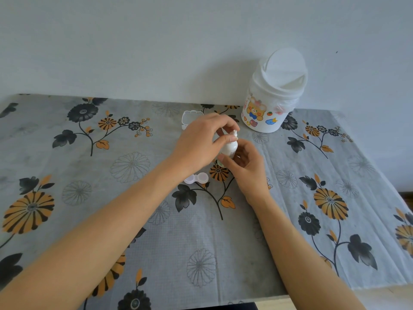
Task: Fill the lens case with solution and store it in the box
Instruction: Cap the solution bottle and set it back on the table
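A small white solution bottle [230, 147] is held upright above the table's middle. My right hand [247, 168] grips its body from below. My left hand [201, 145] pinches the bottle's top near the nozzle [235, 133]. The pale pink lens case [196, 178] lies open on the cloth just below my left hand, partly hidden by the wrist. A small green-rimmed cap [220, 163] peeks out beside my right thumb. The clear plastic box [190, 118], lid open, sits behind my left hand, mostly hidden.
A white mini bin [272, 92] with a swing lid and cartoon stickers stands at the back right by the wall. The table [89, 175] wears a grey floral cloth; its front edge runs along the bottom right.
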